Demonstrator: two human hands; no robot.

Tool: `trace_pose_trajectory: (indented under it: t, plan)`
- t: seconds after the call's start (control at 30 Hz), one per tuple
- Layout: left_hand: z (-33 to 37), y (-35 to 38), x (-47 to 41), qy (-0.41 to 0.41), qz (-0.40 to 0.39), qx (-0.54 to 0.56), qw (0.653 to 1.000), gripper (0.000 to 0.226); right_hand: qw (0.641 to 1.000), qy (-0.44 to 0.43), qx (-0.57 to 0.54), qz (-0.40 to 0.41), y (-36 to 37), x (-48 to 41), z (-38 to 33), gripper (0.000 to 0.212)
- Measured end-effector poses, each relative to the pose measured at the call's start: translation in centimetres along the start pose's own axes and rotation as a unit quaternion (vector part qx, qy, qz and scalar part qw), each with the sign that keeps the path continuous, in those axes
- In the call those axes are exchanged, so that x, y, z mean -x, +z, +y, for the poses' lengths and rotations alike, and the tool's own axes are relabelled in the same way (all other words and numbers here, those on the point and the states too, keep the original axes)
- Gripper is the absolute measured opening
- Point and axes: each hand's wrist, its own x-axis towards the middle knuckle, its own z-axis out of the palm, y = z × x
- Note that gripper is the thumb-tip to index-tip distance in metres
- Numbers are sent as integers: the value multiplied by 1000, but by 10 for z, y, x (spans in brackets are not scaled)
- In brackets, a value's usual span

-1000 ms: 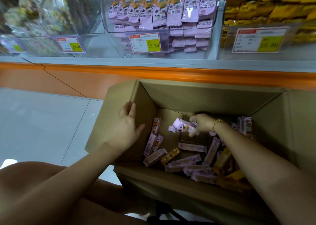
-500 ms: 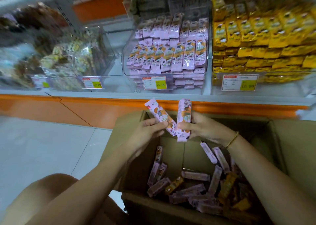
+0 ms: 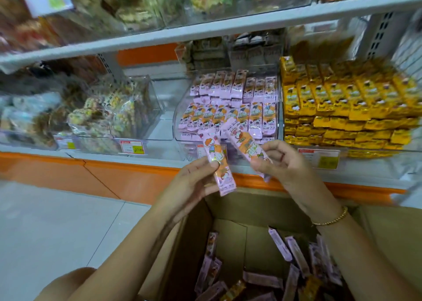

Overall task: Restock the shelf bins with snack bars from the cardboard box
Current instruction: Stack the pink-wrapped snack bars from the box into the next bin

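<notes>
My left hand (image 3: 193,182) pinches one pink-and-orange snack bar (image 3: 219,163), held upright just in front of the shelf edge. My right hand (image 3: 283,163) grips a second pink snack bar (image 3: 245,146), tilted toward the left. Both bars hover below the clear shelf bin (image 3: 182,108) that holds rows of matching pink bars (image 3: 235,111). Under my arms stands the open cardboard box (image 3: 388,232), with several loose pink bars (image 3: 279,243) and a few orange ones on its bottom.
A bin of yellow bars (image 3: 342,108) sits right of the pink bin. A clear bin of bagged snacks (image 3: 109,113) stands to the left. Price tags (image 3: 132,146) hang along the shelf front. An upper shelf (image 3: 205,30) overhangs. Grey tiled floor (image 3: 57,220) lies to the left.
Both hands rose out of the box, each carrying a pink bar, up to the front of the pink bin. The view tilted up toward the shelves.
</notes>
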Motion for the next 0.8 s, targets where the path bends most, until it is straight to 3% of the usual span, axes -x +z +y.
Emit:
trace_pose_trajectory:
  t: [0.1,0.2,0.27,0.4,0.67,0.8]
  plan:
    - [19,-10,-10,7,-6,15,1000,21,999,-31,-10,21,-11,-6,-20,34]
    - [40,-16,-22,0,-43,-15,999,49,999,-20,30,-26,-27,-19,-45,53]
    - [51,-16,-30,-12,-74,-29,997,56,997,9,33,-66,-37,-31,-60,57]
    - [64,-11,-47,-33,-135,-48,989,32,995,20,39,-86,-29,-53,-70,32]
    - [87,-1,-88,-20,-144,-39,989,21,996,2,-54,67,8,-110,-61,28]
    - [97,4,-111,-32,-73,-11,997,17,965,-88,111,220,24,-124,-61,21]
